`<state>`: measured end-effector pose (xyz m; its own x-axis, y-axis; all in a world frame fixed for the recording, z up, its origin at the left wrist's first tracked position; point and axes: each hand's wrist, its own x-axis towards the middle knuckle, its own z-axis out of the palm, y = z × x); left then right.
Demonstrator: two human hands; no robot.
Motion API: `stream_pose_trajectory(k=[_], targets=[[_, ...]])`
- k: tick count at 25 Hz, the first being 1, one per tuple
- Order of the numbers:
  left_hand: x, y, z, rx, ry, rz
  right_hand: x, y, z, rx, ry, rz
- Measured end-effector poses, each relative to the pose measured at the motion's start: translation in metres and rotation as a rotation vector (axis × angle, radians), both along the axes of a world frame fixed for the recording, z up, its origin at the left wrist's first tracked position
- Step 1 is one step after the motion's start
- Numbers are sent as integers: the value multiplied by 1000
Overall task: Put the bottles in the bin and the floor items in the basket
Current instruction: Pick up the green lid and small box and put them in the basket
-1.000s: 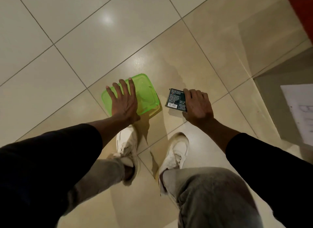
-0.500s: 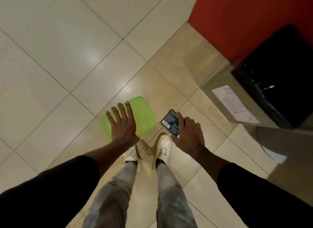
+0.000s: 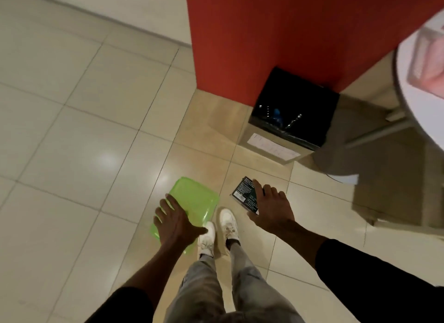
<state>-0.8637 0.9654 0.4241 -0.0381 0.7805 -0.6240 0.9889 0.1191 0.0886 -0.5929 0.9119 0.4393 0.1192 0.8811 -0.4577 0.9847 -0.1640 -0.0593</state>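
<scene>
Left hand (image 3: 176,224) grips a green lid (image 3: 192,202), right hand (image 3: 270,209) a dark box (image 3: 243,194); black-lined bin (image 3: 292,111) stands ahead against red wall (image 3: 288,34)

Translucent green plastic lid (image 3: 195,200); glossy floor tiles (image 3: 79,154).

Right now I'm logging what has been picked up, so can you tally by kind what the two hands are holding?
Green plastic lid, under the left hand: 1
Dark printed box, in the right hand: 1
Bottles in hand: 0
Total held: 2
</scene>
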Motion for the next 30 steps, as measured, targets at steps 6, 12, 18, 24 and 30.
stream_pose_trajectory(k=[6, 12, 18, 24, 30], targets=[[34, -8, 27, -63, -67, -366, 16, -58, 50, 97, 22, -406], [125, -4, 54, -88, -135, -649, 35, -119, 69, 108, 26, -706], [237, -17, 73, 21, -100, -778, 107, -160, 73, 187, 20, -875], [345, -44, 92, 88, -60, -713, 223, -198, 79, 272, 13, -900], [457, -61, 114, 183, -51, -695, 341, -226, 90, 355, -1, -922]])
